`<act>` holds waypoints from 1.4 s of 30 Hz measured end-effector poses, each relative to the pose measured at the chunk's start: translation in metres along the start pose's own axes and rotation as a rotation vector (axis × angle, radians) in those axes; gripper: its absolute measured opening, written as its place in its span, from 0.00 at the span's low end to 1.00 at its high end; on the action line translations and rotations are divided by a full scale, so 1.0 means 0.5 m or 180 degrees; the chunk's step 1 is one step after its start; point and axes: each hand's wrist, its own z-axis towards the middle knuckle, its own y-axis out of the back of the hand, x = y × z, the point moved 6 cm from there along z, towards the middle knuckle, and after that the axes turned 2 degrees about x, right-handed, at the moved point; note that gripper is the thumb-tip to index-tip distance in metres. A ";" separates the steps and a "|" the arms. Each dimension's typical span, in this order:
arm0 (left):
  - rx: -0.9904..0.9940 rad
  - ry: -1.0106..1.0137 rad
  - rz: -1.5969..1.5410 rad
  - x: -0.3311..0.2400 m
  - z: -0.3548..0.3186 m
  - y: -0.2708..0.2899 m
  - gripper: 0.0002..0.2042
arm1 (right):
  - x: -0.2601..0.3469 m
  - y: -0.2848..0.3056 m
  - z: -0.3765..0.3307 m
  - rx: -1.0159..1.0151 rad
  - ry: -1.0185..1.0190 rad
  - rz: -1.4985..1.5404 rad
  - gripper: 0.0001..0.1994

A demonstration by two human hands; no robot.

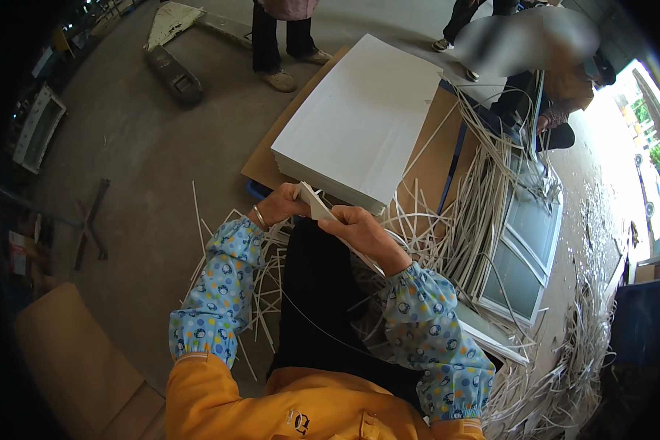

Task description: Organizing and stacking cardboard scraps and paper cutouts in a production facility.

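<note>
A thick white strip-like piece (317,204), seen nearly edge-on, is held between my two hands in front of my knees. My left hand (280,204), with a bangle at the wrist, closes on its left end. Fingers and thumb of my right hand (361,233) pinch its right side, and a thin pale edge runs down under that palm. Just beyond my hands rises a tall stack of large white sheets (359,110), resting on brown cardboard (265,163). Whether the held piece is a single layer or several, I cannot tell.
Loose white strips (458,220) heap up to the right and lie around my legs. Glass-paned frames (517,249) lie at the right. A co-worker (565,95) crouches at the far right; other people stand beyond the stack. Flat cardboard (88,359) lies at the lower left.
</note>
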 end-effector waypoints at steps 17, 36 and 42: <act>-0.0332 -0.0155 0.0157 -0.044 0.007 -0.003 0.11 | 0.055 0.064 -0.091 -0.0698 0.0148 -0.1421 0.10; 0.0160 -0.0807 -0.0058 -0.054 -0.010 -0.018 0.08 | 0.053 -0.020 0.046 -0.0559 -0.0017 -0.2110 0.16; 0.0059 -0.0112 0.0219 -0.027 0.005 -0.009 0.05 | 0.000 -0.007 0.061 -0.0221 0.0067 -0.0343 0.16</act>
